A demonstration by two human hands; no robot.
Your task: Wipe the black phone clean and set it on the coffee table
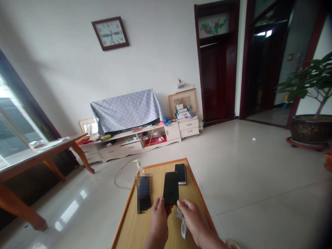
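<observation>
Our left hand (158, 211) fingers pinch the phone (171, 188) above the desk (129, 228); right hand (189, 212) clutches a cloth (181, 221). Loose grip risks dropping it.

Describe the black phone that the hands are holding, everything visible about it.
The phone is a slim black slab with rounded corners and a dark, glossy face that shows no picture. It is held tilted up over the wooden table, long side pointing away from the person. The left hand grips its near end; the right hand, holding a white cloth, touches its near right corner. Its far end overlaps a second phone in view. A blurred one lies to its left.
</observation>
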